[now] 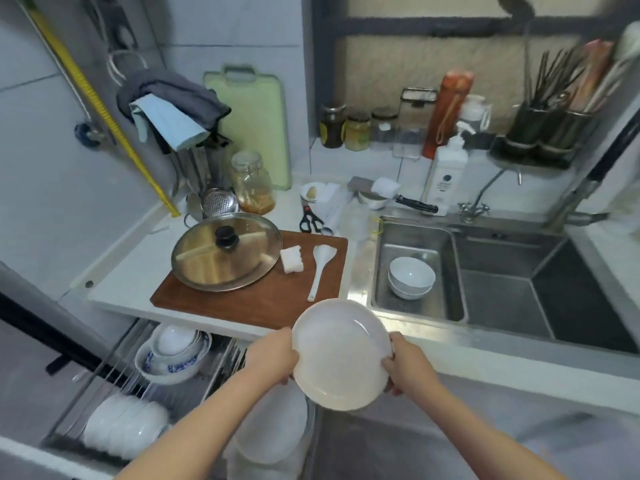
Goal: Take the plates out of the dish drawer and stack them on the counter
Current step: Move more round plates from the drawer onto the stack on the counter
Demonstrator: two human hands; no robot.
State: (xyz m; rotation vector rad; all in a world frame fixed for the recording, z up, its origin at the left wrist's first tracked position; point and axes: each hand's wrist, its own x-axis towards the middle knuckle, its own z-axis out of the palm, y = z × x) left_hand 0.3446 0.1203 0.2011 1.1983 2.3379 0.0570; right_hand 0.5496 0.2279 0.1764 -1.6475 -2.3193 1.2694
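Observation:
I hold a white plate (341, 353) in the air in front of the counter edge, above the open dish drawer (74, 396). My left hand (273, 356) grips its left rim and my right hand (407, 367) grips its right rim. Below my left forearm more white plates (270, 427) stand in the drawer's wire rack. The drawer also holds a row of white bowls (124, 429) at the front and blue-patterned bowls (173, 358) further back.
On the white counter (128, 268) lies a brown cutting board (249, 296) with a glass-lidded pan (227, 254), a white sponge (291, 259) and a white spoon (322, 268). To the right is a steel sink (502, 282) with stacked bowls (411, 277). Scissors (310, 220) and a knife (417, 204) lie further back.

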